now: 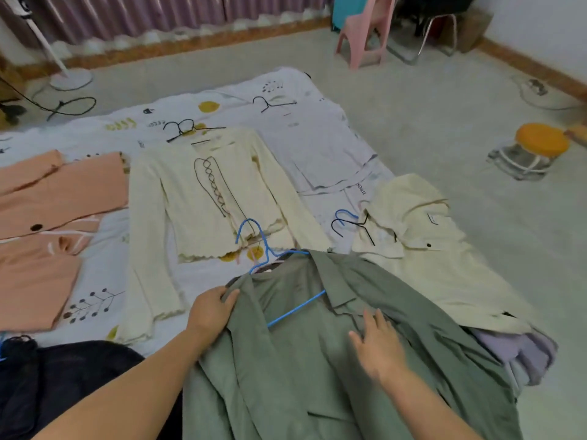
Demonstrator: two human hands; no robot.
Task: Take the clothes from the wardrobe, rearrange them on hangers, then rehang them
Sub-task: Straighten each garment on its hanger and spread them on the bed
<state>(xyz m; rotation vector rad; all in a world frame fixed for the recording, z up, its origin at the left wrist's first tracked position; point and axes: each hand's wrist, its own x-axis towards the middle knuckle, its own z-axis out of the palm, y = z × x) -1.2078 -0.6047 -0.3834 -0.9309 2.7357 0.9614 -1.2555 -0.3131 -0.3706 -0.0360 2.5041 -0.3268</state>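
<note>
So the green jacket (317, 360) is lying on the printed sheet (104, 300) on the floor, blue hanger (286, 281) tucked inside the collar. Left hand (211, 309) pinches the left shoulder edge, right hand (378, 341) rests flat on the front, fingers spread.

- The printed sheet (104, 262) shows a bare strip between the peach garment (41, 223) and the cream cardigan (203, 198).
- A blue hanger (270, 252) and a black hanger (352, 225) lie between the cardigan and the cream jacket (444, 249).
- The floor (444, 122) right of the sheet lies open up to the orange stool (536, 147).
</note>
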